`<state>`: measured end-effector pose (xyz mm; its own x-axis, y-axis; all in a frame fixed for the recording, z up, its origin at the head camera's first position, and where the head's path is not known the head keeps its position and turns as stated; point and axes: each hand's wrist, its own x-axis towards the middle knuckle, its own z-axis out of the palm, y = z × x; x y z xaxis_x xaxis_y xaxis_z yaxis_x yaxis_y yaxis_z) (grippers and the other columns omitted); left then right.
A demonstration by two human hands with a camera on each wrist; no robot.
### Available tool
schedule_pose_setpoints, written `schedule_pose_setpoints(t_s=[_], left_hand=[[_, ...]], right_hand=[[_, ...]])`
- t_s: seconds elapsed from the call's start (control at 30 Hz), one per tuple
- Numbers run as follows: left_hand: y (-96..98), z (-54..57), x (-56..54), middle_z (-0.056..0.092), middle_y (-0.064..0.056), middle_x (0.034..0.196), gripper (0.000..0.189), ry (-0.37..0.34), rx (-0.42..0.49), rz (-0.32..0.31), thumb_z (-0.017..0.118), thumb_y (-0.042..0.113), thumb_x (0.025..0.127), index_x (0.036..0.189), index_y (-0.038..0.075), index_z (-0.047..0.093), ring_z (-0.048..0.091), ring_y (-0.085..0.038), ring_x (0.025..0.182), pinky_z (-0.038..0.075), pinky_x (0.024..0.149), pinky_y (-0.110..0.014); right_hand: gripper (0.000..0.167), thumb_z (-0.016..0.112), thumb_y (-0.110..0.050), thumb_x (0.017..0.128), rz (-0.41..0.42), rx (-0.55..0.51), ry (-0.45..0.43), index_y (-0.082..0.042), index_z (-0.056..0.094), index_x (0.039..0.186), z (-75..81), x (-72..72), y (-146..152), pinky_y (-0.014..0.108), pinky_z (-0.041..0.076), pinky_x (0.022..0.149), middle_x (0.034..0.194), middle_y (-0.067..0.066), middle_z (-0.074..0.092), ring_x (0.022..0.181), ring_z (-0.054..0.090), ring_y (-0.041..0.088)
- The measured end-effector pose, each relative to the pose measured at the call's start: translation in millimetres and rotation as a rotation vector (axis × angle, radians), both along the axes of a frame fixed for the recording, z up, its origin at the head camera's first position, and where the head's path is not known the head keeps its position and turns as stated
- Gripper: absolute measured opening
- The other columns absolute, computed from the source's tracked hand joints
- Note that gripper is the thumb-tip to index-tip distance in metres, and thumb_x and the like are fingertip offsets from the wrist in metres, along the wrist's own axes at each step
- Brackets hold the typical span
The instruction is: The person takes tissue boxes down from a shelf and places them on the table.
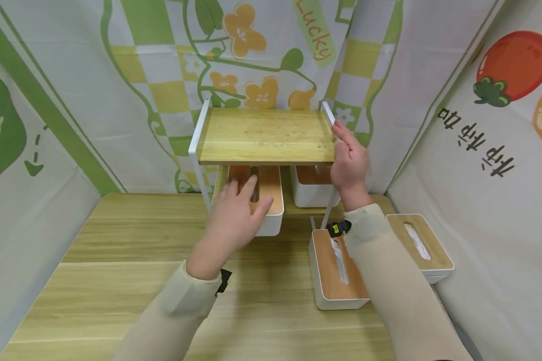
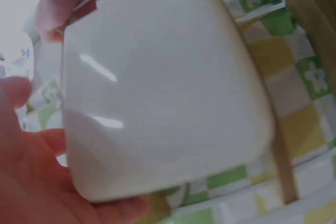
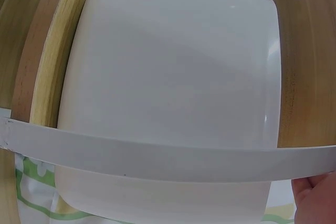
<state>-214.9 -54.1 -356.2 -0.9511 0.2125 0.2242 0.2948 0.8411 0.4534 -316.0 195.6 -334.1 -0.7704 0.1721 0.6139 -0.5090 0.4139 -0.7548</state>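
Note:
A small two-tier wooden shelf rack [image 1: 266,135] with a white metal frame stands against the back wall. On its lower tier, a white tissue box [image 1: 271,225] with a wooden lid juts out past the front edge. My left hand [image 1: 232,215] lies over this box, fingers spread on the lid and toward its left side, with the thumb near the right rim. The box's white end face [image 2: 168,87] fills the left wrist view. My right hand [image 1: 350,165] grips the rack's right frame, whose white bar [image 3: 168,158] crosses the right wrist view; the thumb is mostly hidden.
Beside it on the lower tier is another white tissue box [image 1: 313,193]. A wooden-lidded tissue box [image 1: 341,271] stands on the table [image 1: 131,281] at front right, with a further one [image 1: 420,245] near the right wall. Patterned cloth encloses the table.

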Motion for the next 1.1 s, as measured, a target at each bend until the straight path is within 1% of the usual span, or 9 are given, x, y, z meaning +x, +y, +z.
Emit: schedule_pose_setpoints(t_s=[0.1, 0.2, 0.4, 0.63, 0.7, 0.8, 0.83, 0.93, 1.1], left_hand=[[-8.4, -5.6, 0.1, 0.034, -0.033, 0.149, 0.069, 0.011, 0.128, -0.026, 0.034, 0.053, 0.105, 0.156, 0.007, 0.032, 0.03, -0.048, 0.138, 0.027, 0.11, -0.059], [-15.7, -11.8, 0.1, 0.03, -0.03, 0.153, 0.066, 0.024, 0.233, -0.037, 0.035, 0.048, 0.106, 0.158, 0.008, 0.027, 0.028, -0.045, 0.14, 0.028, 0.108, -0.062], [-28.3, -21.8, 0.6, 0.021, -0.02, 0.161, 0.066, -0.031, 0.382, -0.032, 0.032, 0.045, 0.108, 0.16, 0.006, 0.018, 0.019, -0.039, 0.146, 0.02, 0.113, -0.058], [-41.1, -29.9, 2.1, 0.018, -0.018, 0.162, 0.07, -0.164, 0.502, -0.041, 0.029, 0.047, 0.108, 0.159, 0.002, 0.012, 0.018, -0.036, 0.146, 0.017, 0.116, -0.052], [-43.9, -32.6, 3.1, 0.023, -0.019, 0.16, 0.071, -0.22, 0.535, -0.033, 0.029, 0.049, 0.107, 0.159, 0.003, 0.014, 0.025, -0.038, 0.143, 0.025, 0.112, -0.054], [-46.6, -37.4, 3.9, 0.047, -0.026, 0.137, 0.071, -0.328, 0.607, -0.003, 0.031, 0.053, 0.106, 0.159, 0.007, 0.02, 0.052, -0.04, 0.115, 0.046, 0.091, -0.052], [-47.2, -39.4, 3.8, 0.051, -0.027, 0.125, 0.072, -0.369, 0.641, 0.009, 0.032, 0.054, 0.105, 0.159, 0.007, 0.021, 0.054, -0.038, 0.103, 0.049, 0.082, -0.048], [-48.1, -45.7, 1.1, 0.053, -0.025, 0.11, 0.072, -0.464, 0.78, 0.014, 0.035, 0.052, 0.105, 0.158, 0.006, 0.02, 0.055, -0.031, 0.089, 0.051, 0.073, -0.039], [-48.9, -50.4, -1.0, 0.049, -0.029, 0.13, 0.073, -0.538, 0.944, 0.002, 0.041, 0.045, 0.106, 0.157, -0.001, 0.015, 0.058, -0.032, 0.102, 0.052, 0.081, -0.035]], right_hand=[[0.047, 0.038, -0.018, 0.097, 0.0, -0.004, -0.002, -0.007, 0.065, 0.133, 0.0, -0.1, -0.2, 0.028, 0.024, 0.045, 0.14, -0.013, 0.056, 0.122, 0.051, 0.003], [0.047, 0.038, -0.018, 0.097, -0.003, -0.004, -0.008, -0.008, 0.065, 0.133, 0.2, -0.3, 0.0, 0.028, 0.024, 0.044, 0.14, -0.014, 0.056, 0.123, 0.051, 0.002], [0.047, 0.038, -0.018, 0.097, 0.003, -0.006, 0.003, -0.007, 0.064, 0.133, 0.4, -1.0, -0.2, 0.027, 0.023, 0.043, 0.142, -0.006, 0.056, 0.123, 0.05, 0.002], [0.048, 0.037, -0.019, 0.097, 0.0, 0.0, -0.011, -0.006, 0.063, 0.134, 0.6, 1.1, -0.5, 0.026, 0.021, 0.042, 0.142, -0.009, 0.055, 0.092, 0.057, 0.014], [0.048, 0.037, -0.019, 0.097, -0.004, 0.004, -0.017, -0.006, 0.063, 0.135, 0.2, 1.3, -0.4, 0.026, 0.021, 0.042, 0.141, -0.013, 0.055, 0.093, 0.057, 0.013], [0.048, 0.037, -0.019, 0.097, -0.008, 0.008, -0.021, -0.007, 0.063, 0.135, -0.1, 1.4, -0.4, 0.026, 0.021, 0.042, 0.141, -0.016, 0.054, 0.08, 0.051, 0.015], [0.048, 0.037, -0.02, 0.097, -0.008, 0.009, -0.021, -0.007, 0.063, 0.135, -0.1, 1.4, -0.4, 0.026, 0.021, 0.042, 0.141, -0.016, 0.054, 0.077, 0.05, 0.015], [0.048, 0.037, -0.019, 0.097, -0.006, 0.009, -0.015, -0.007, 0.063, 0.135, 0.4, 1.5, -0.7, 0.026, 0.021, 0.042, 0.141, -0.014, 0.054, 0.072, 0.047, 0.016], [0.048, 0.037, -0.019, 0.097, -0.011, 0.007, -0.014, -0.007, 0.064, 0.135, 0.8, 1.7, -1.0, 0.026, 0.021, 0.042, 0.14, -0.015, 0.055, 0.083, 0.053, 0.011]])
